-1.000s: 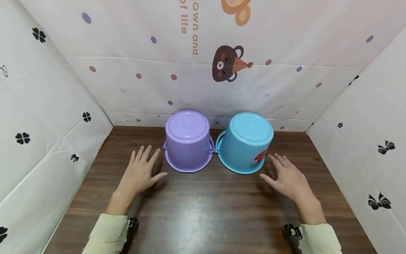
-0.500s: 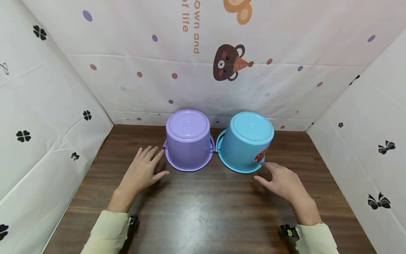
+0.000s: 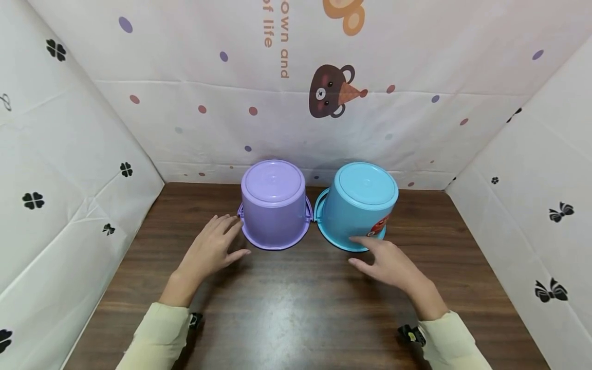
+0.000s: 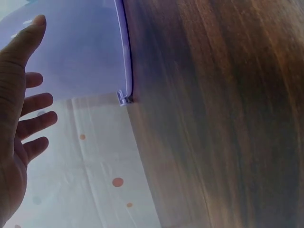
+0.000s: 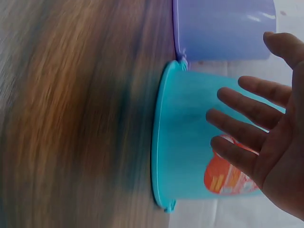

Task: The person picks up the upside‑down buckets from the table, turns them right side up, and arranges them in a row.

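Desk point(image 3: 287, 293) was dark brown, wood-grained, with a pale glare patch on the near middle part. White printed sheeting boxed it in on three sides: the back sheet point(image 3: 203, 139) rose from the desk's far edge with purple and dusty-red dots, a sideways brown bear print point(image 3: 327, 91) in an orange party hat, and sideways lettering point(image 3: 284, 51); the left sheet point(image 3: 69, 154) had creases and black clover prints point(image 3: 33, 200); the right sheet point(image 3: 518, 205) carried black bow prints point(image 3: 551, 291). Two buckets stood upside down near the back of the desk, rims down, bases up: purple bucket point(image 3: 275, 221) on the left, blue bucket point(image 3: 353, 218) on the right, side by side with their handle parts meeting or nearly so in the gap. Red sticker point(image 3: 378, 225) sat on the blue one's right side. My left hand point(image 3: 210, 249) was just beside the purple bucket, fingers loosely spread, thumb apart, holding nothing; couldn't tell if the fingertips touched it. My right hand point(image 3: 388, 262) was in front of the blue bucket, fingers and thumb spread, holding nothing; contact unclear. I wore pale yellow-green sleeves point(image 3: 154, 331), with a small black device point(image 3: 410, 335) at my right wrist.
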`<action>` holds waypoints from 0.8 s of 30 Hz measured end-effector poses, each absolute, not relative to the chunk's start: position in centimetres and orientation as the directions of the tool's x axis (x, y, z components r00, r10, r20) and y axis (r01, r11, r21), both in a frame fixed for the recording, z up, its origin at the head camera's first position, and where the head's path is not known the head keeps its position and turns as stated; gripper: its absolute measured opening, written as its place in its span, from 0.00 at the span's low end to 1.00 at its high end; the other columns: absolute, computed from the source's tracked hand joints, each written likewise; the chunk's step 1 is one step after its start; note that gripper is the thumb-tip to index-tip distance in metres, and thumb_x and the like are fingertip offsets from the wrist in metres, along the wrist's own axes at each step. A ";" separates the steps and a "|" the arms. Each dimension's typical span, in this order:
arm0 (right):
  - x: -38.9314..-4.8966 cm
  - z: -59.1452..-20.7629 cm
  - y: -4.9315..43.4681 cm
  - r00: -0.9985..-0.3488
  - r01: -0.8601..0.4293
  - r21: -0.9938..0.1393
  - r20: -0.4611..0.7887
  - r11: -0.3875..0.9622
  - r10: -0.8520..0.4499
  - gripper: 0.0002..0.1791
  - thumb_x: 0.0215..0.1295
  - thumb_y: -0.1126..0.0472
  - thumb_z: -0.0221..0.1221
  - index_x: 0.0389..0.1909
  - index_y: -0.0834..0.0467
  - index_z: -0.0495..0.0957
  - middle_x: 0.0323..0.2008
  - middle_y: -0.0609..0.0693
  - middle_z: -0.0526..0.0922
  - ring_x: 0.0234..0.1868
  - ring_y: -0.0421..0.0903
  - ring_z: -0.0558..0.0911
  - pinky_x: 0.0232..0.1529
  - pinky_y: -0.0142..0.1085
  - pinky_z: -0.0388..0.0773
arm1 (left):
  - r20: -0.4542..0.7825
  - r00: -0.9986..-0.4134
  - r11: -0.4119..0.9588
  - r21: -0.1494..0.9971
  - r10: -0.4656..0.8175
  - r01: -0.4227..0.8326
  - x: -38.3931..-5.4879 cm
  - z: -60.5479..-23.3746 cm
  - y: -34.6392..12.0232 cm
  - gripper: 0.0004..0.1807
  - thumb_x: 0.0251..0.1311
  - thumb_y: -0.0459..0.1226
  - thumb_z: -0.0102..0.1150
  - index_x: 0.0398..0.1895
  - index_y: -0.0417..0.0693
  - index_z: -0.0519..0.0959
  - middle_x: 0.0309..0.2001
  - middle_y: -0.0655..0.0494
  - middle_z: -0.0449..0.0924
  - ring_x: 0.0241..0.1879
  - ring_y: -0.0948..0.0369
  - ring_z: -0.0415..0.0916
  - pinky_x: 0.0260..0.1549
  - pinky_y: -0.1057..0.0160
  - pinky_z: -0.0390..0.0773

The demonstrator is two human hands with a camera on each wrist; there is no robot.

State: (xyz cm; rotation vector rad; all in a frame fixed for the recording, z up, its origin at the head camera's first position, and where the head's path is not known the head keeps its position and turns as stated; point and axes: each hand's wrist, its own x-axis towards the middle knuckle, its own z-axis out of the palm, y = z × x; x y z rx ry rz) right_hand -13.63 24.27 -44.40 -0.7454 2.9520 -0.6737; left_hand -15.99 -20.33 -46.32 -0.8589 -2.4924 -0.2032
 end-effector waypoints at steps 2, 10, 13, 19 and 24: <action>-13.9 -44.4 23.7 -0.870 -0.471 -0.427 0.081 0.772 -0.486 0.33 0.62 0.36 0.57 0.64 0.50 0.72 0.62 0.47 0.77 0.62 0.48 0.76 0.59 0.51 0.76 | 0.502 -0.669 0.782 -0.024 0.548 0.622 -16.0 -46.3 -20.2 0.41 0.47 0.60 0.67 0.57 0.40 0.76 0.55 0.41 0.77 0.58 0.42 0.73 0.62 0.40 0.67; -14.6 -44.3 21.8 -0.829 -0.526 -0.445 0.077 0.725 -0.554 0.34 0.64 0.39 0.57 0.68 0.48 0.67 0.66 0.45 0.71 0.68 0.47 0.70 0.64 0.50 0.71 | 0.522 -0.621 0.748 -0.050 0.585 0.662 -16.4 -46.0 -19.5 0.40 0.42 0.60 0.70 0.51 0.40 0.78 0.49 0.43 0.77 0.51 0.45 0.75 0.60 0.42 0.70; -15.0 -44.3 21.0 -0.811 -0.555 -0.442 0.099 0.705 -0.576 0.34 0.64 0.39 0.57 0.68 0.47 0.66 0.66 0.45 0.71 0.68 0.46 0.70 0.64 0.49 0.72 | 0.522 -0.604 0.733 -0.061 0.602 0.677 -16.5 -46.1 -19.4 0.40 0.40 0.60 0.72 0.49 0.39 0.79 0.47 0.44 0.78 0.49 0.47 0.76 0.58 0.43 0.72; -16.4 -44.6 19.3 -0.771 -0.621 -0.416 0.172 0.664 -0.613 0.33 0.64 0.41 0.58 0.67 0.50 0.67 0.64 0.46 0.72 0.66 0.45 0.71 0.63 0.46 0.73 | 0.527 -0.578 0.706 -0.060 0.623 0.706 -17.0 -46.8 -19.3 0.38 0.39 0.59 0.73 0.46 0.38 0.79 0.45 0.45 0.78 0.46 0.49 0.77 0.54 0.45 0.76; -17.6 -44.9 17.8 -0.737 -0.669 -0.377 0.218 0.641 -0.640 0.31 0.64 0.44 0.60 0.65 0.52 0.69 0.62 0.46 0.73 0.65 0.44 0.71 0.63 0.43 0.73 | 0.525 -0.556 0.682 -0.065 0.644 0.728 -17.6 -47.7 -19.4 0.36 0.38 0.57 0.75 0.43 0.38 0.80 0.43 0.45 0.79 0.43 0.50 0.78 0.53 0.46 0.77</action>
